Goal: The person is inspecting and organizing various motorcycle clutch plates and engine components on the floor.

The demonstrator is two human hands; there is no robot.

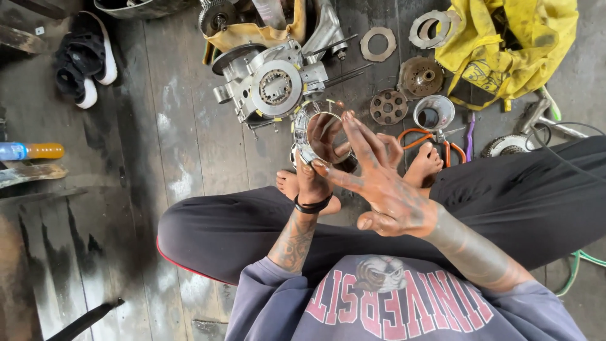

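Observation:
I sit cross-legged on a dark wooden floor. My left hand (314, 178), with a black band at the wrist, grips a round metal ring-shaped part (307, 129) from below and holds it up in front of me. My right hand (379, 180) is greasy, its fingers spread flat, with the fingertips lying against the ring's right side. A finger shows through the ring's open middle. An engine casing (268, 82) with a toothed centre lies on the floor just beyond the ring.
Round metal plates and discs (387, 106) lie scattered right of the casing, with a metal funnel (433, 112), orange-handled pliers (442, 142) and a yellow cloth bag (505, 44). Black-and-white shoes (85, 57) sit far left, a bottle (28, 151) at the left edge.

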